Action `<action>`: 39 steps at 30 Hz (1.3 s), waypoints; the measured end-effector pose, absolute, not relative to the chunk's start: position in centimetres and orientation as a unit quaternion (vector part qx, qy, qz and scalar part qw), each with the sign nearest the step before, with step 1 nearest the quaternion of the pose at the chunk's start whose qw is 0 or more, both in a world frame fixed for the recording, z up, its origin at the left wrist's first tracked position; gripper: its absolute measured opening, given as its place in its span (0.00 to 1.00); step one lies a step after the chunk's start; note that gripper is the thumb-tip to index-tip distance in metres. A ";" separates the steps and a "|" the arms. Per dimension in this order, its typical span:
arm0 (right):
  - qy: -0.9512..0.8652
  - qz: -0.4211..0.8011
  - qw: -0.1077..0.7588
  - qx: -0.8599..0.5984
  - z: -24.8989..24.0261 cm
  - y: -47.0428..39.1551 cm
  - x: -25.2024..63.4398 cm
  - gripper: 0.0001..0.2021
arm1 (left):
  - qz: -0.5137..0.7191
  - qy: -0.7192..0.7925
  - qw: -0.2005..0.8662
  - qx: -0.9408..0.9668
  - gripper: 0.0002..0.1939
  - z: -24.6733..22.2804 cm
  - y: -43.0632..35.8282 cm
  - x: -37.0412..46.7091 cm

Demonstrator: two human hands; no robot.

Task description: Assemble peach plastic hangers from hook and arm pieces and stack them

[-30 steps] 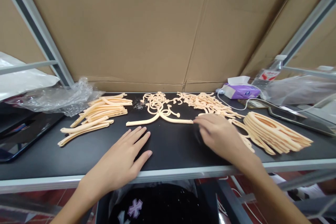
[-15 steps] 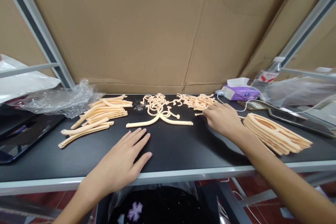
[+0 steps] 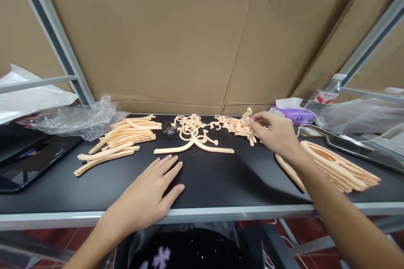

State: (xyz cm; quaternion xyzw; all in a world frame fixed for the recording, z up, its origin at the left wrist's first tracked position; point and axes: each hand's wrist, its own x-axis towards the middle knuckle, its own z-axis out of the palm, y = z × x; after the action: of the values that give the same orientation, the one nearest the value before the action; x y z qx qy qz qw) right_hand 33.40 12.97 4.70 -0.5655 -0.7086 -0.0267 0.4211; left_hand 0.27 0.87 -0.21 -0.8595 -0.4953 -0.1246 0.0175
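Black desk [image 3: 208, 189]: my left hand [image 3: 145, 189] rests spread on it, grip empty; my right hand [image 3: 277, 132] has its grip pinched, right of the paired beige bars [image 3: 193, 142], on a curled hook [image 3: 246, 118], long axis roughly up-down in view.

The right grip [image 3: 276, 134] is covering part of the pale hook piece [image 3: 248, 114]. The right forearm [image 3: 334, 210] is obscuring part of the stacked pieces [image 3: 345, 167]. The lower view edge is cutting off the left forearm [image 3: 97, 235]. Bottle label [image 3: 326, 97] print is appearing illegible.
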 end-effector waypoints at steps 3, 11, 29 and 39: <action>-0.690 0.113 0.495 -0.516 6.1 13.6 32.5 0.06 | -0.111 -0.495 0.025 -0.861 0.29 -0.3 1.0 0.2; -0.666 0.276 0.542 -0.433 6.1 15.3 29.8 0.09 | -0.113 -0.436 0.073 -0.890 0.19 2.7 2.2 2.3; -0.767 0.188 0.400 -0.465 4.1 14.1 29.9 0.16 | -0.139 -0.297 0.118 -0.937 0.21 0.5 10.7 11.3; -0.805 0.185 0.376 -0.420 4.3 13.7 29.3 0.16 | -0.197 -0.372 0.029 -0.907 0.13 0.9 8.7 9.0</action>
State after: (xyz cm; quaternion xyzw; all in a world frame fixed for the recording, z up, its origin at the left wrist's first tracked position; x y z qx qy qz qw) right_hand 29.29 13.67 4.34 -0.4202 -0.8047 0.1847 0.3764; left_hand 9.02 8.73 0.91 -0.9069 -0.3716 -0.1966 0.0293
